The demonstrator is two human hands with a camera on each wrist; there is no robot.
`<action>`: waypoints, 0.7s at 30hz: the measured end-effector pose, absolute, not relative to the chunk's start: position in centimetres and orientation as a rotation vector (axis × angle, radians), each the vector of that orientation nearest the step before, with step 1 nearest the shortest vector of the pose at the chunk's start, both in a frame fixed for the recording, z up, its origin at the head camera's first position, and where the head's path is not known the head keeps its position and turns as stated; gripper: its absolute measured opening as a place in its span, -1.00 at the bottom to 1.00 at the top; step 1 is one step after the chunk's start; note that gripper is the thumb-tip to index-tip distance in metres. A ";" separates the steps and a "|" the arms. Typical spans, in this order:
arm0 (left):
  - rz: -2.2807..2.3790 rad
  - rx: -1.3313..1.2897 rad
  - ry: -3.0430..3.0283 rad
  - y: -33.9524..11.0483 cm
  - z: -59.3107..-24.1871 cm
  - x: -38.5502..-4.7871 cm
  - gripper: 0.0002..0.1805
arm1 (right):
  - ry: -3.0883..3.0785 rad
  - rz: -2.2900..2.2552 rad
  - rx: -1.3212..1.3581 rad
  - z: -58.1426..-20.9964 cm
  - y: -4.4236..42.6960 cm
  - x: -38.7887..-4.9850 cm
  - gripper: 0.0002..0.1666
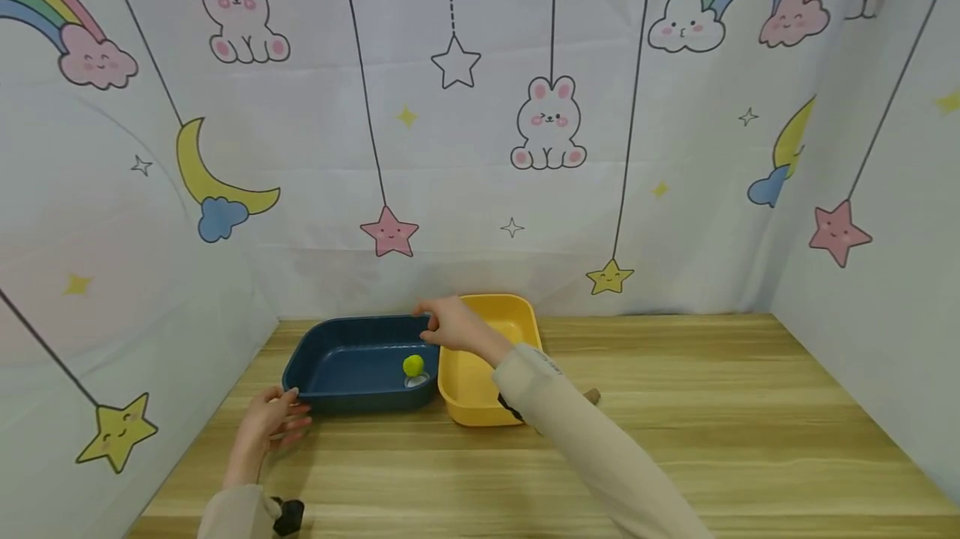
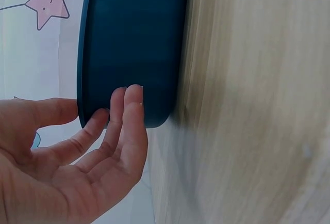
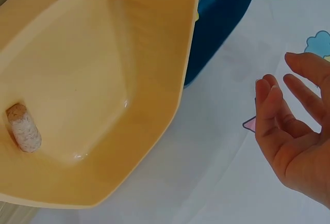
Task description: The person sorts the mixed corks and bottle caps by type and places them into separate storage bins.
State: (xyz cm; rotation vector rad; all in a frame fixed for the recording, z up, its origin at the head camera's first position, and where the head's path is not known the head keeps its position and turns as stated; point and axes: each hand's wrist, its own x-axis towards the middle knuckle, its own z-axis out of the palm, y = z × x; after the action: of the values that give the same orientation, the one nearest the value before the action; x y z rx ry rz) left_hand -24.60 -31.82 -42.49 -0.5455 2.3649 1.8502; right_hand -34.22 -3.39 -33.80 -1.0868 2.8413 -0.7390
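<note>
Within the fingers of the left hand (image 1: 272, 417), clamped on its rim, is one glossy, dark-blue, round-cornered rectangular tray (image 1: 360, 403). On the near side of the right hand (image 1: 459, 326), its fingers loosely bent and apart, this tray holds one round yellow-green ball (image 1: 413, 365) and one small clear piece (image 1: 416, 381). Right of those fingers, one yellow round-cornered tray (image 1: 476, 412) contains one stubby brown-and-white cylinder (image 3: 24, 128).

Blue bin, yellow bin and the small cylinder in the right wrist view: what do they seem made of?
Blue bin: probably moulded plastic, fairly glossy inside, with light reflections and rounded corners.
Yellow bin: likely plastic too, smooth with a soft sheen and small bright glints.
Small cylinder: perhaps cork, matte, judging by its rough brown end; its pale, mottled side leaves that open.
</note>
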 end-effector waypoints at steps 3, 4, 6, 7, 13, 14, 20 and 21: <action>1.857 -0.543 2.358 -31.8 -42.5 -24.6 -0.73 | 2.849 -0.711 -1.073 -33.9 -3.1 -34.1 -0.63; 1.855 -0.545 2.357 -31.8 -42.5 -24.6 -0.73 | 2.851 -0.702 -1.070 -33.9 -3.1 -34.0 -0.64; 1.854 -0.540 2.356 -31.8 -42.5 -24.7 -0.73 | 2.860 -0.674 -1.072 -33.8 -3.0 -33.9 -0.65; 1.852 -0.537 2.358 -31.8 -42.6 -24.7 -0.72 | 2.862 -0.661 -1.076 -33.7 -2.9 -33.8 -0.65; 1.848 -0.536 2.369 -31.8 -42.6 -24.6 -0.71 | 2.853 -0.624 -1.124 -33.3 -2.6 -33.3 -0.66; 1.851 -0.537 2.367 -31.8 -42.6 -24.6 -0.71 | 2.850 -0.623 -1.129 -33.3 -2.5 -33.2 -0.67; 1.855 -0.528 2.358 -31.8 -42.5 -24.6 -0.73 | 2.842 -0.629 -1.156 -32.9 -1.8 -33.0 -0.70; 1.854 -0.528 2.357 -31.8 -42.5 -24.6 -0.73 | 2.842 -0.631 -1.163 -32.9 -1.6 -32.9 -0.71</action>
State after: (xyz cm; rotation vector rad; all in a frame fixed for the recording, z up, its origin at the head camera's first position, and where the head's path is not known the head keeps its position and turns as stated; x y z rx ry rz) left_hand -24.57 -31.76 -42.51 -0.5278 2.3567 1.8535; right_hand -32.93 -1.61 -32.90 -1.1627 2.8419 -0.6310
